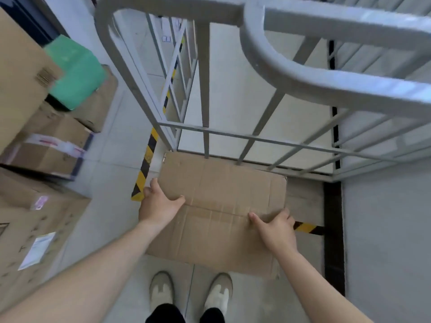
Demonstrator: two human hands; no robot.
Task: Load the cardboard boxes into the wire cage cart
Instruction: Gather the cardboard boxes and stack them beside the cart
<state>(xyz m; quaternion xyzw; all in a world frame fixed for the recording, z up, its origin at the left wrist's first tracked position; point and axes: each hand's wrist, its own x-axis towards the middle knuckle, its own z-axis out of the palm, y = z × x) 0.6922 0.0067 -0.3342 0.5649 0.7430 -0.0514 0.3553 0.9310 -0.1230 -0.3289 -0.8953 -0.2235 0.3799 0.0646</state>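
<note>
From the head view, looking steeply down past two forearms. Holds one cardboard box [217,187] low in front of the body, with the far edge close under the lower bars of the wire cage cart [326,23] and the near edge above the shoes [163,292]. Cannot tell whether touching the cart, nor whether folded flat or closed. Shows only a broad brown face with a crease across the middle. Closes the left grip [161,203], a bare hand, around the left edge, thumb on top and fingers hidden below. Closes the right grip [276,227] around the right edge in the same manner, thumb flat on the face. Shows also more cartons [46,145] stacked at the left on the floor [112,159], apart from the cart, with a green package [74,71] on the upper ones, and yellow-black tape [147,157] on the floor beside the cart. Judged as the step in hand: bringing this box into the cart, not yet inside. To do well, keep both thumbs pressed and the box level, so as not to bend the cardboard at the crease. Lead with the far edge through the opening, not against the bars. Lower flat onto the cart bottom before opening the grips, and keep fingers out from between cardboard and metal.
</note>
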